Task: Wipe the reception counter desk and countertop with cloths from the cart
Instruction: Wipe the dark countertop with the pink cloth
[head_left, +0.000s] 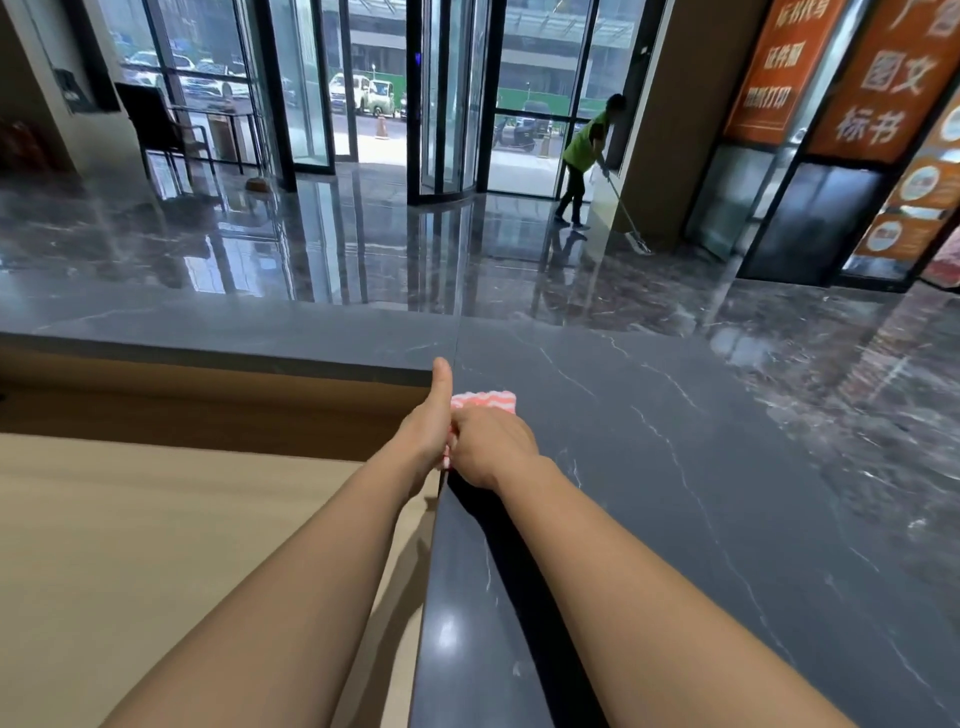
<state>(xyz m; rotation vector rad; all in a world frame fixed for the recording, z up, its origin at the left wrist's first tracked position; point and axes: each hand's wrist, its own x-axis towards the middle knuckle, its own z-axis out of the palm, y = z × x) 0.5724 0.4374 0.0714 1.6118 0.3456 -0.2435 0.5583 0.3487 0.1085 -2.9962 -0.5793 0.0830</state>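
Head view: on your left lies the lower tan desk (130, 519), beside the raised dark marbled surface (701, 467). Your left hand (428, 421) sits at that surface's inner edge, thumb stretched forward, and touches the pink-and-white striped cloth (485, 401); you cannot tell whether its fingers grip it. Your right hand (491, 447) is clenched on the cloth, pressing it onto the surface near the corner. Far right, across the glossy floor (363, 244), a person in a green top (584, 156) holds a mop (631, 221).
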